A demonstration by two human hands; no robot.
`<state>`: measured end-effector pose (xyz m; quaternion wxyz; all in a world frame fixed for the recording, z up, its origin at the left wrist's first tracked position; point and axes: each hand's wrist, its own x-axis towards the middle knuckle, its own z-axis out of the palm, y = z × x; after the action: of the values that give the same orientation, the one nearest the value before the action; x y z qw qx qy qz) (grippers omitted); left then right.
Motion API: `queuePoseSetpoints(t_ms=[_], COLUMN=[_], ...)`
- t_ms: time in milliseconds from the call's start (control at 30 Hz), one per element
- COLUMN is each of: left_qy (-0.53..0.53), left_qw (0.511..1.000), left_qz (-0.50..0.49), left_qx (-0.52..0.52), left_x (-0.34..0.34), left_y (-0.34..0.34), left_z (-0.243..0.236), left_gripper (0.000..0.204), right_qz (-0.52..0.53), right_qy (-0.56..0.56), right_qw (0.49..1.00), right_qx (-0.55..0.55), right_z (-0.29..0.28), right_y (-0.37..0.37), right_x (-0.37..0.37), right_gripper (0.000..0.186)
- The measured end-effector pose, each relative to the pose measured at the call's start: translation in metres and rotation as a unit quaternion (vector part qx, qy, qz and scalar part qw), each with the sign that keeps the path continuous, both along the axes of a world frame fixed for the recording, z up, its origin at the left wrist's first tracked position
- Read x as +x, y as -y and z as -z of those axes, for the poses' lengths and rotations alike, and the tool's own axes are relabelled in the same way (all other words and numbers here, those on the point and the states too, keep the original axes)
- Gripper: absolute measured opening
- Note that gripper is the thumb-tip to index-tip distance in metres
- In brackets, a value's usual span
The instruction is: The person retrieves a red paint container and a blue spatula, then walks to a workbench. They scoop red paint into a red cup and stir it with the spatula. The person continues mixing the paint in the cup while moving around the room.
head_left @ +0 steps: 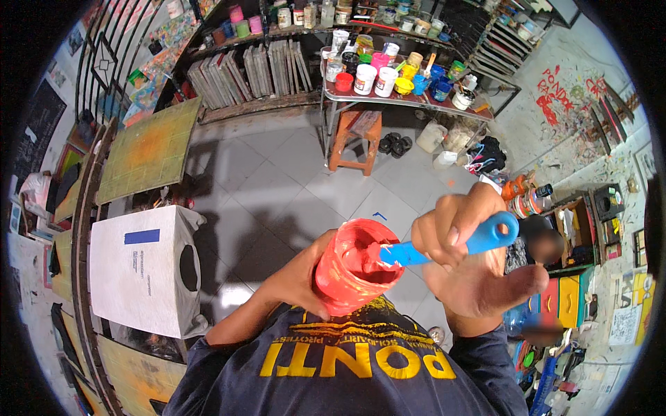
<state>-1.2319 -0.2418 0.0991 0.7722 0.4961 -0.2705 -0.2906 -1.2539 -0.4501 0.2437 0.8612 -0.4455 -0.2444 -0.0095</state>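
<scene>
My left hand (pixel 305 272) is wrapped round the left side of a red, paint-smeared tub (pixel 347 295), held up in front of my chest with its mouth tilted open. Thick red paint (pixel 356 258) coats the inside. In my right hand (pixel 461 249) is a spatula with a blue handle (pixel 494 232), gripped by curled fingers while the thumb sticks out to the side. The spatula's far end dips past the tub's rim into the paint, so its tip is hidden.
A white shirt (pixel 125 277) lies over a board at left. Ahead, a table (pixel 409 104) carries several paint tubs, with an orange stool (pixel 356 142) by it. Framed screens (pixel 277 69) stand on a shelf behind. Coloured drawers (pixel 570 299) are at right.
</scene>
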Motion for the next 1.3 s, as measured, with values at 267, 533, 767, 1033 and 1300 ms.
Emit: queuePoseSetpoints(t_ms=[267, 533, 767, 1033, 1300], left_qy=[0.013, -0.1, -0.156, 0.026, 0.056], left_qw=[0.998, 0.955, 0.971, 0.992, 0.991], left_qz=[0.053, 0.273, 0.063, -0.101, -0.124], left_qx=[0.041, -0.058, -0.17, -0.077, -0.013], left_x=[0.102, 0.243, 0.295, 0.306, 0.379], left_y=[0.001, 0.034, 0.064, 0.029, 0.011], left_z=[0.018, 0.056, 0.069, 0.055, 0.06], left_gripper=[0.122, 0.135, 0.136, 0.126, 0.103], right_qz=[-0.078, -0.27, -0.468, -0.249, -0.161], right_qy=[0.023, 0.112, 0.107, 0.086, 0.079], right_qw=[0.996, 0.955, 0.875, 0.965, 0.979], right_qx=[0.046, 0.049, 0.06, -0.02, -0.1], right_z=[0.044, 0.017, 0.008, 0.012, 0.049], right_y=[0.006, 0.009, 0.035, 0.036, -0.014], right_x=[0.145, 0.269, 0.356, 0.381, 0.443], right_gripper=[0.064, 0.065, 0.065, 0.066, 0.067])
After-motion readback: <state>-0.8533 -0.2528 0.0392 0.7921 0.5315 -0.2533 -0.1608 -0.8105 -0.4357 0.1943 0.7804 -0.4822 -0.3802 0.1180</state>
